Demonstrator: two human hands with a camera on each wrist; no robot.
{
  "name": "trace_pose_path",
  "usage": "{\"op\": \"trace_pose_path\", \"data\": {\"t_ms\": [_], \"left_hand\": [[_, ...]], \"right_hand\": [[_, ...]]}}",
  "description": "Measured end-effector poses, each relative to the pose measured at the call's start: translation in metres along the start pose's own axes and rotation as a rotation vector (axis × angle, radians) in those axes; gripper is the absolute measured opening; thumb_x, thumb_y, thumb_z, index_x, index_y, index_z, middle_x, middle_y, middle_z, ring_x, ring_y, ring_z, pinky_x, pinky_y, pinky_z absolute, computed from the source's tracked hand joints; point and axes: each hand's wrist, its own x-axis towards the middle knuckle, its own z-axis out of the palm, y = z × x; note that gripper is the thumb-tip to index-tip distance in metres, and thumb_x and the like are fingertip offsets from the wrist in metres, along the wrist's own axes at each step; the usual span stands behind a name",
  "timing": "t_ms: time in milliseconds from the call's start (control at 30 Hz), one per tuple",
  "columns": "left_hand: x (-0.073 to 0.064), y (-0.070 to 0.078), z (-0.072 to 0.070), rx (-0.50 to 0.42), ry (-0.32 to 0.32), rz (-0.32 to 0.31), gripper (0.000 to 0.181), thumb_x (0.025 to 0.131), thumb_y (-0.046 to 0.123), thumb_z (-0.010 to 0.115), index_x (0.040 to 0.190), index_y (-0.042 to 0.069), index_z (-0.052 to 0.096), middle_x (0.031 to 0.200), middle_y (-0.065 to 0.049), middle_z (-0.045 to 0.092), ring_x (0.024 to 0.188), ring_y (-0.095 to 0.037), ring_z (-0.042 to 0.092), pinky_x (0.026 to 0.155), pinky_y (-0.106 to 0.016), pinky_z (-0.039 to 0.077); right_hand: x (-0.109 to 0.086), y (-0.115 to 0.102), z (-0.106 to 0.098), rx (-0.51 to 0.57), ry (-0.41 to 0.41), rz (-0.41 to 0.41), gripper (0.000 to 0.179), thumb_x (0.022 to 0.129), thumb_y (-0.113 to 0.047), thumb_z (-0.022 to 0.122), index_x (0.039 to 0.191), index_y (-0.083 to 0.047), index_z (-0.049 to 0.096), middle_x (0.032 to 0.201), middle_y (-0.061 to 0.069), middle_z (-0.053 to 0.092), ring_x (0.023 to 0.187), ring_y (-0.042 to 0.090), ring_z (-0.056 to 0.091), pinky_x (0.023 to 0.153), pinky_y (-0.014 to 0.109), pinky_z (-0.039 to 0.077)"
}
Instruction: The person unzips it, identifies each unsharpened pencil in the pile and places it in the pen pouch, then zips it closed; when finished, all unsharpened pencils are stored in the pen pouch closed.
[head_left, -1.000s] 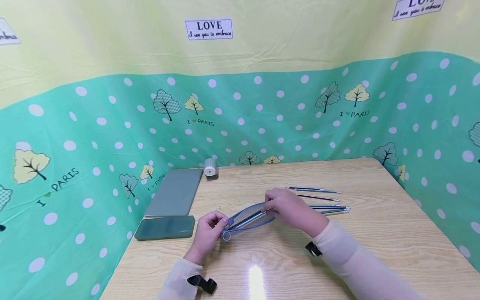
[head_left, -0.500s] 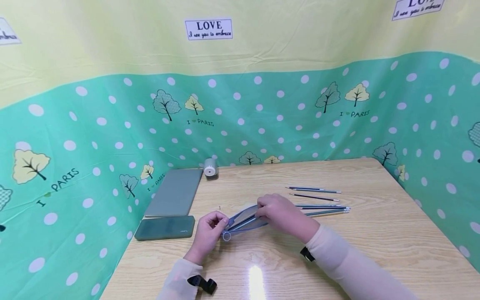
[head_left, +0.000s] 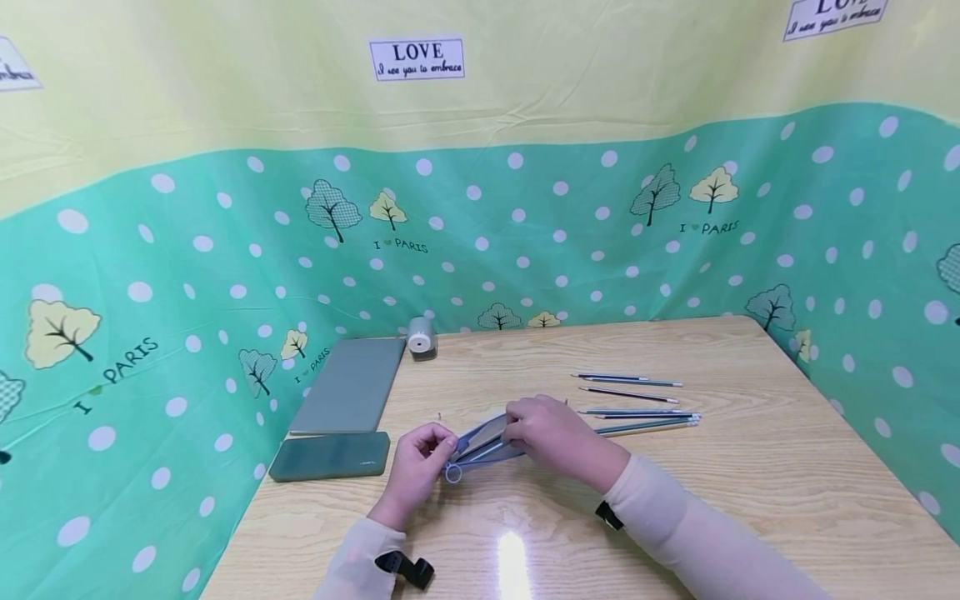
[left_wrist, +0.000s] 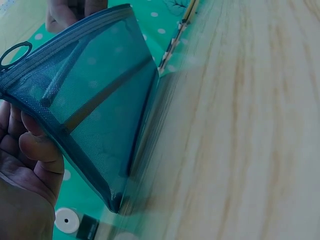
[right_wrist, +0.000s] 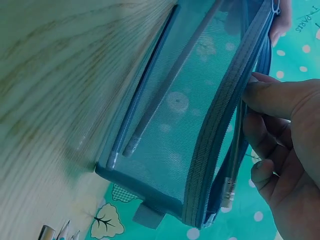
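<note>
A blue-grey mesh zip pencil case (head_left: 480, 437) is held up over the table with its zip undone. My left hand (head_left: 417, 462) pinches its left end, beside the ring-shaped zip pull (head_left: 453, 472). My right hand (head_left: 551, 433) is at the opening, thumb and fingers pinching a pencil (right_wrist: 231, 175) that lies along the inside of the zip. The pencil's eraser end points away from my left hand. Other pencils show through the mesh in the right wrist view, among them a slim grey pencil (right_wrist: 165, 90) and a dark one (right_wrist: 142, 87).
Several loose pencils (head_left: 630, 392) lie on the wooden table (head_left: 750, 500) right of and behind my right hand. At left sit a dark green case (head_left: 330, 456) and a flat grey-green board (head_left: 351, 385). A small white-and-grey pencil sharpener (head_left: 422, 337) stands at the back by the patterned cloth.
My right hand has moved left and slightly down along the case's opening, carrying the pencil further in toward my left hand. My left hand keeps its place.
</note>
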Motion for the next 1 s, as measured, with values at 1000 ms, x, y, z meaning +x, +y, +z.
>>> {"op": "trace_pose_path", "data": {"t_ms": [1000], "left_hand": [[0.000,-0.002,-0.002,-0.010,0.009,-0.025,0.009,0.099,0.003,0.069,0.091,0.000,0.071,0.083,-0.003,0.066,0.068,-0.009,0.056,0.061,-0.021,0.046]], "right_hand": [[-0.012,0.029,-0.032,0.120,0.086,0.114,0.021,0.082,-0.004,0.089,0.096,-0.017,0.082,0.088,-0.008,0.064,0.077,0.007,0.061,0.068,0.027,0.053]]}}
